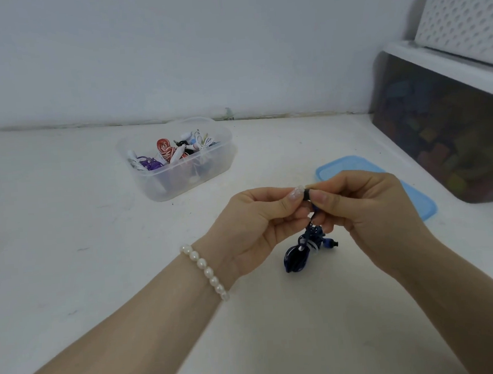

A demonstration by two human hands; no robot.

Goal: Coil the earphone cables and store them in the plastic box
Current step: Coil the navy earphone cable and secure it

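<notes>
Two bare forearms reach in from the bottom edge, the left one wearing a pearl bracelet [205, 271] at the wrist. The left hand [253, 224] and the right hand [363, 208] meet above the white table [69, 257], fingertips touching, both pinching a small black piece [306, 195] at the top of a dark blue earphone cable [298, 254]. The cable hangs from the fingers as a loose bundle, with an earbud [330, 243] sticking out on its right side; whether its lowest loop touches the table cannot be told.

Beyond the hands, to the left and well apart from them, the clear plastic box [180, 177] stands open on the table near the wall [171, 46]. It holds several coiled earphones, among them a red and white one [165, 150] and a purple one [149, 164]. Bare tabletop lies between the hands and the box, and more spreads out to the left.

A blue lid [351, 165] lies flat on the table just behind the right hand, partly hidden by it. Past the lid, at the right edge, stands a large dark bin [440, 132] with a white rim, and a white perforated panel [467, 19] sits on top of it
</notes>
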